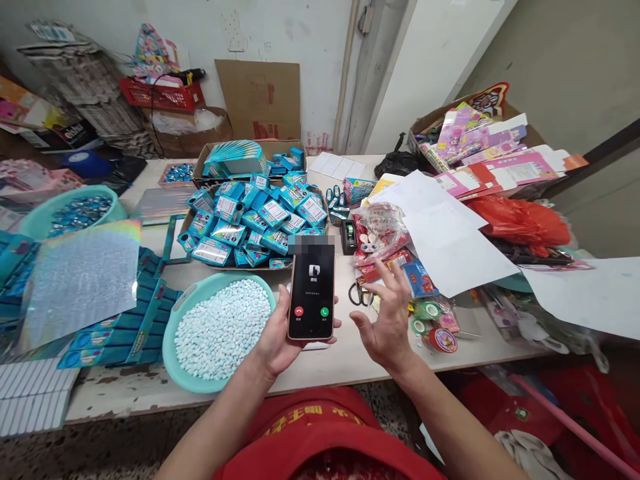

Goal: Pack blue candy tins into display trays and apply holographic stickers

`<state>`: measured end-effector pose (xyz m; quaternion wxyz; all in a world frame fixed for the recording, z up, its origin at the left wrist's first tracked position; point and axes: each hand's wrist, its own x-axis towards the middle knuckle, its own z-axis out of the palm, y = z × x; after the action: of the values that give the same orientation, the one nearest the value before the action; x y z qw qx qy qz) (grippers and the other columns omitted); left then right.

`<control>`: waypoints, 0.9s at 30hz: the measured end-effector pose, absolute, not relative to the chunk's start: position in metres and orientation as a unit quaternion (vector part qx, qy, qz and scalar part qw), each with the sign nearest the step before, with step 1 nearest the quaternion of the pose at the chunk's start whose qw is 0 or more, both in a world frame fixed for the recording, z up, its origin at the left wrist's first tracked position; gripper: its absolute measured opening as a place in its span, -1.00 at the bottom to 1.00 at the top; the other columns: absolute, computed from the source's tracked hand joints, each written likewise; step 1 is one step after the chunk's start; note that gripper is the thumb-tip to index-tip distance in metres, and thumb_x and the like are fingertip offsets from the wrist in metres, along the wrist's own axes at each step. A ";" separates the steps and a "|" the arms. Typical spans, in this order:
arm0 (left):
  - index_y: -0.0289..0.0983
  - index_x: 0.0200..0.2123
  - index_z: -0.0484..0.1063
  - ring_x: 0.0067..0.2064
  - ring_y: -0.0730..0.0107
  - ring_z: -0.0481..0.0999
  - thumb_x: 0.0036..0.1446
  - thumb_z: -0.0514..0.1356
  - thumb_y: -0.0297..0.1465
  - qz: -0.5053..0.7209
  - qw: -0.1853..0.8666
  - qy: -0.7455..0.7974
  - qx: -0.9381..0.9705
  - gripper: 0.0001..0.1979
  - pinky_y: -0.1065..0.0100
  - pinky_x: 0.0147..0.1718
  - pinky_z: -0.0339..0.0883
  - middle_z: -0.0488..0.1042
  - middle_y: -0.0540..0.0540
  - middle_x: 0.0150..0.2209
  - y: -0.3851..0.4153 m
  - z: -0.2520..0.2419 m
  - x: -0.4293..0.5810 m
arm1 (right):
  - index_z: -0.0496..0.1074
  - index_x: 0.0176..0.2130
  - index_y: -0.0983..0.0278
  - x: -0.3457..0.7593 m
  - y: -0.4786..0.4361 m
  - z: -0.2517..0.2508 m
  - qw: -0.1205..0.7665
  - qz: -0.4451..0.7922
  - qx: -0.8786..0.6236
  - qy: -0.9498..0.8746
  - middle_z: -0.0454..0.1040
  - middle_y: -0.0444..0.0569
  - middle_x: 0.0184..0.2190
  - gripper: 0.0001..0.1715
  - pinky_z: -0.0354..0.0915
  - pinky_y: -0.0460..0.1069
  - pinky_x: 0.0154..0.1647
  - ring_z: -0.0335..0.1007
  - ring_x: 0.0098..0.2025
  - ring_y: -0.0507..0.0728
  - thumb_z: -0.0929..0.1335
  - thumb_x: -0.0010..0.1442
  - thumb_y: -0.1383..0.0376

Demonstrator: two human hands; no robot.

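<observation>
In my left hand (274, 337) is a smartphone (312, 303), held upright with its dark screen toward me. A red and a green call button show on the screen. To the right of the phone, my right hand (387, 313) is raised with its fingers spread, touching nothing. Just beyond that hand lie black-handled scissors (357, 293). A mint-green basin (173, 357) full of small pale-blue and white pieces stands left of the phone. Behind the phone, many small blue printed boxes (260, 220) are heaped in a carton.
White paper sheets (435, 233), a tape dispenser (349, 235) and tape rolls (431, 310) lie on the right. Leftward are a shiny holographic sheet (83, 280), blue trays (155, 300) and another basin (116, 207). A box of pink packaging (480, 143) sits back right.
</observation>
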<state>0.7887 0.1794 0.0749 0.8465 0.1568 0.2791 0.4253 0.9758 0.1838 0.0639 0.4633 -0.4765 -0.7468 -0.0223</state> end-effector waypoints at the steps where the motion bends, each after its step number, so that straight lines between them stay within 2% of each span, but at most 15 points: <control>1: -0.32 0.12 0.31 -0.12 -0.07 0.51 0.22 -0.22 0.04 0.424 0.846 0.283 0.156 -0.31 0.02 -0.25 0.42 0.33 -0.37 0.11 0.180 0.074 0.789 | 0.23 -0.08 0.26 0.978 0.185 0.066 0.475 -0.024 -0.469 -0.745 0.26 0.22 0.16 -0.54 0.11 0.32 0.16 -0.06 0.30 0.33 0.20 0.24 -0.03; 4: -0.30 0.11 0.32 -0.13 -0.04 0.52 0.23 -0.22 0.03 0.427 0.842 0.295 0.143 -0.33 0.03 -0.26 0.43 0.36 -0.36 0.09 0.181 0.075 0.789 | 0.25 -0.11 0.22 0.979 0.176 0.066 0.465 -0.013 -0.407 -0.786 0.42 0.11 0.01 -0.66 0.18 0.25 0.13 0.03 0.27 0.27 0.24 0.25 0.05; 7: -0.33 0.10 0.33 -0.11 0.03 0.52 0.24 -0.23 0.01 0.431 0.841 0.302 0.122 -0.33 0.07 -0.23 0.43 0.40 -0.36 0.05 0.181 0.078 0.791 | 0.29 -0.14 0.20 0.972 0.162 0.059 0.432 -0.016 -0.365 -0.824 0.50 0.01 -0.07 -0.70 0.16 0.23 0.16 0.04 0.27 0.25 0.24 0.25 0.06; 12: -0.34 0.11 0.33 -0.07 0.12 0.51 0.26 -0.21 -0.03 0.446 0.834 0.311 0.091 -0.36 0.12 -0.12 0.40 0.46 -0.32 -0.02 0.182 0.081 0.795 | 0.34 -0.19 0.23 0.964 0.157 0.052 0.381 -0.014 -0.363 -0.850 0.49 0.02 -0.03 -0.65 0.11 0.22 0.19 0.05 0.27 0.26 0.20 0.27 0.03; 17: -0.29 0.15 0.27 -0.09 0.03 0.51 0.24 -0.20 0.00 0.440 0.834 0.313 0.114 -0.36 0.02 -0.19 0.41 0.41 -0.34 0.03 0.183 0.077 0.795 | 0.30 -0.14 0.24 0.969 0.158 0.059 0.427 -0.014 -0.366 -0.827 0.49 0.07 -0.04 -0.66 0.21 0.23 0.13 0.09 0.24 0.26 0.21 0.26 0.04; 27: -0.31 0.08 0.34 -0.10 0.03 0.51 0.24 -0.19 0.00 0.438 0.833 0.322 0.103 -0.37 0.03 -0.22 0.43 0.41 -0.35 0.03 0.183 0.076 0.793 | 0.33 -0.18 0.25 0.966 0.159 0.057 0.416 0.031 -0.365 -0.833 0.50 0.07 -0.06 -0.73 0.24 0.22 0.11 0.12 0.22 0.25 0.24 0.26 0.11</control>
<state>0.7930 0.1828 0.0764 0.8331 0.1028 0.3219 0.4378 0.9662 0.1592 0.0568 0.4155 -0.3650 -0.8326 0.0307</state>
